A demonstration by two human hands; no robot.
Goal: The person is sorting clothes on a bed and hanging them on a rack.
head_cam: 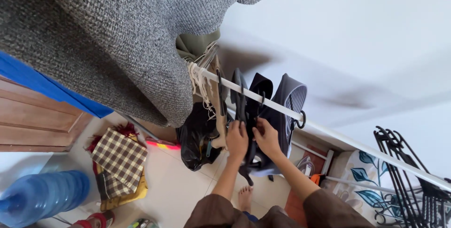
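Brown sleeves nearest, both hands up at dark garment (pixel 251 115) on white rail (pixel 329 131). Left hand (pixel 237 139) closed on garment's edge; right hand (pixel 267 136) pinching cloth beside it. Hung over rail already, only straightening seemingly left. Grey sweater (pixel 117 35) overhead, spare hangers (pixel 404 162) right, checked cloth (pixel 118 157) on floor.

A grey knitted garment (pixel 108 35) up-left of the hands runs off the top edge. The fingertips of both hands (pixel 253 139) vanish into a dark hanging garment (pixel 256 115), grip unclear. A blue plastic water jug (pixel 42 195), far left, and the black empty hangers (pixel 408 171), far right, are cropped.
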